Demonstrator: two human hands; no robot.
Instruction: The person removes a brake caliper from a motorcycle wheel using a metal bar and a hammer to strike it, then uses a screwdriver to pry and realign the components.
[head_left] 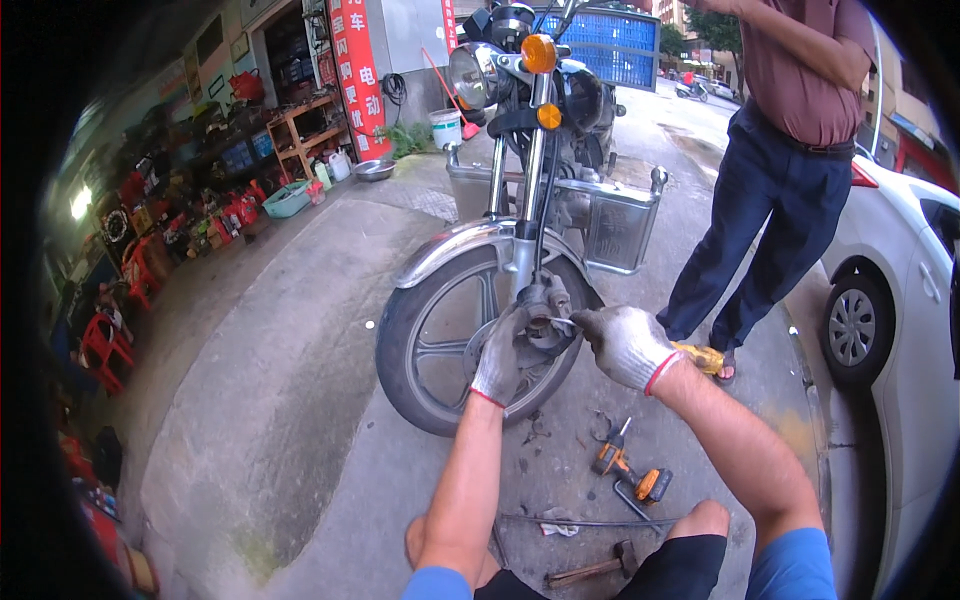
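A motorcycle's front wheel (432,335) stands before me. My left hand (503,358), in a grey-white work glove with a red cuff, grips the dark brake caliper (541,300) beside the fork's lower end. From the right, my right hand (628,345), gloved alike, is closed on a thin metal tool (563,321). Its tip points into the round opening of the caliper; the handle is hidden in my fingers, so its exact kind does not show. Above the wheel is a chrome mudguard (440,258).
On the ground between my knees and the wheel lie an orange-black cordless drill (628,468), a bent metal wrench (636,506), a rod (580,521) and a hammer (590,571). A person (775,180) stands at the right, near a white car (905,290). Shelves (305,135) line the left.
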